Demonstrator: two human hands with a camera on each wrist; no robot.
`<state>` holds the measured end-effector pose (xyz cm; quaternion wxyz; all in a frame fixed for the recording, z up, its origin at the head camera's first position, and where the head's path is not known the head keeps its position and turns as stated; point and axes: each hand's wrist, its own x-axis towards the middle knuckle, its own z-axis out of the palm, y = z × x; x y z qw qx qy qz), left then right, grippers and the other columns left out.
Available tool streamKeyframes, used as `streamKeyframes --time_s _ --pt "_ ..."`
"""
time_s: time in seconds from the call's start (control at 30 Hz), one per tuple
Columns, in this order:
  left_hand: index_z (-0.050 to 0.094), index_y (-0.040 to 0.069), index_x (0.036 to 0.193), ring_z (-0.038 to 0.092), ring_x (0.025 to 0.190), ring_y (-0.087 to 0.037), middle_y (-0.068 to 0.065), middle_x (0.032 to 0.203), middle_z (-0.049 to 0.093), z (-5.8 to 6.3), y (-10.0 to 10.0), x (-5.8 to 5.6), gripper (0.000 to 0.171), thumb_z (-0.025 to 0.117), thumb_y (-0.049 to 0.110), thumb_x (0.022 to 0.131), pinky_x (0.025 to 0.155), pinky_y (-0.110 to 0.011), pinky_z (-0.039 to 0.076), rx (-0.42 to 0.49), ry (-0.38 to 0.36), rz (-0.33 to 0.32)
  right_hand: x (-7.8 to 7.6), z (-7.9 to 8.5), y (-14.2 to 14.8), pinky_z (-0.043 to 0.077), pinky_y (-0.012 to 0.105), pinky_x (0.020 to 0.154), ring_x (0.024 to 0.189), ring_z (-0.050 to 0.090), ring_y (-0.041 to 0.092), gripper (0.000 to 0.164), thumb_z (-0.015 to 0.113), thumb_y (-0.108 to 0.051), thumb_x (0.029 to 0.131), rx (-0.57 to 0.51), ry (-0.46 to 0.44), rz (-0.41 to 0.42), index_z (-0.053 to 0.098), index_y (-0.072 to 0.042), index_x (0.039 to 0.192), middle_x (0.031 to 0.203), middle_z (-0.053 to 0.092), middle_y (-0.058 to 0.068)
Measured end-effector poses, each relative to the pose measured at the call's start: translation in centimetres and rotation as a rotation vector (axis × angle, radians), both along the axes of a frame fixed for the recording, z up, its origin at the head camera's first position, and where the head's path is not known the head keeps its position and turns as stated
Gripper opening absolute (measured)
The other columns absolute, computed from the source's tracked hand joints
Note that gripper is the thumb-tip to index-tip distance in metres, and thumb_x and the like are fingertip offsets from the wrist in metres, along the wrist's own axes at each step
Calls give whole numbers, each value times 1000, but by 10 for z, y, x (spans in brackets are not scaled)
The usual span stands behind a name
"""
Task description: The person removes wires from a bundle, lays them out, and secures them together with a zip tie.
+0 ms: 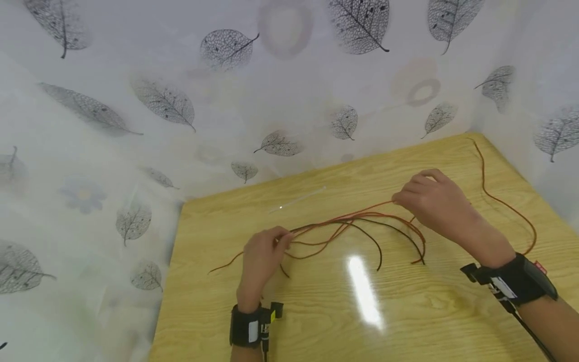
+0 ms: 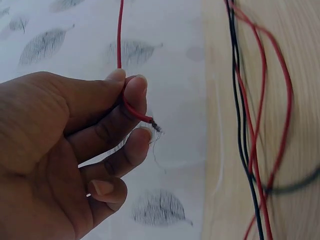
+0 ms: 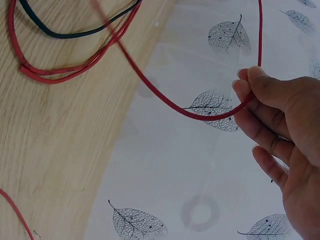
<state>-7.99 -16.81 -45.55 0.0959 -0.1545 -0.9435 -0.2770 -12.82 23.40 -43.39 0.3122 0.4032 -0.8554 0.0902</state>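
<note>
Thumb and index finger of my left hand [image 1: 266,255] pinch a red wire [image 2: 120,35]. In the left wrist view its short end curls past the fingers, with dark, frayed strands [image 2: 157,126] at the tip. My right hand [image 1: 436,203] pinches a red wire [image 3: 170,102] between thumb and fingers, and the wire hangs in a curve in the right wrist view. From the head, a red length stretches between both hands. Below it, several red wires [image 1: 316,244] and black wires [image 1: 379,251] lie crossed on the table.
A separate red wire [image 1: 483,171] curves along the right side of the wood-grain table [image 1: 434,322]. A thin whitish strip [image 1: 300,197] lies toward the back. Leaf-patterned walls [image 1: 298,100] border the table's back and sides. Each wrist wears a black band [image 1: 244,327] with a camera.
</note>
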Motion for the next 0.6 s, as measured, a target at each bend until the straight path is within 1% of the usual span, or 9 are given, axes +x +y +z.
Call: streamKeyframes --time_s 0.1,0.13,0.23,0.3,0.33,0.4,0.43,0.5,0.6 --pt "80 17 99 41 47 -2 9 67 63 -5 -23 5 14 70 26 100 44 -24 33 -14 4 66 -3 -4 10 49 53 91 85 67 31 16 75 -11 83 -9 -27 -29 78 -9 98 86 74 6" --pt "80 17 99 40 47 -3 10 66 63 -6 -30 6 13 71 25 99 44 -24 32 -24 2 90 -4 -5 12 49 53 91 85 66 31 12 73 -16 90 -12 -36 -37 78 -9 98 86 74 6" --pt "81 14 97 39 46 -3 9 66 65 -10 -47 9 10 75 22 96 46 -24 32 -67 15 140 -8 -9 17 48 54 91 83 65 31 40 52 -36 108 -18 -59 -54 79 -10 97 84 74 6" --pt "82 13 95 39 45 -2 8 65 67 -12 -57 10 9 77 20 94 51 -26 32 -107 35 165 -9 -13 18 48 54 91 82 65 31 43 50 -38 108 -20 -84 -62 80 -10 96 83 74 5" --pt "83 13 94 38 44 -3 8 65 68 -13 -62 11 8 78 19 93 54 -27 32 -125 48 177 -10 -14 18 48 54 90 82 65 30 38 54 -36 107 -16 -95 -69 80 -11 95 82 74 4" --pt "83 14 92 35 43 -5 8 64 69 -16 -70 12 7 79 20 92 59 -30 30 -156 60 193 -13 -19 19 48 53 91 81 65 28 13 73 -23 95 -6 -132 -81 81 -13 95 81 73 2" --pt "83 14 92 34 44 -6 8 64 69 -17 -73 13 7 80 21 91 62 -31 29 -164 53 204 -14 -23 20 48 53 91 81 65 28 8 79 -16 87 1 -149 -86 81 -14 94 80 73 1" --pt "84 16 91 31 44 -9 7 62 68 -20 -78 13 7 81 22 90 64 -33 27 -172 43 218 -17 -31 19 48 53 91 79 65 26 19 87 -10 75 5 -169 -94 82 -15 92 78 73 0" --pt "84 17 92 33 47 -10 7 64 70 -26 -81 12 8 81 24 90 68 -37 28 -164 4 242 -21 -42 16 47 53 92 74 65 24 19 89 -11 73 -19 -209 -105 82 -16 90 77 73 0"
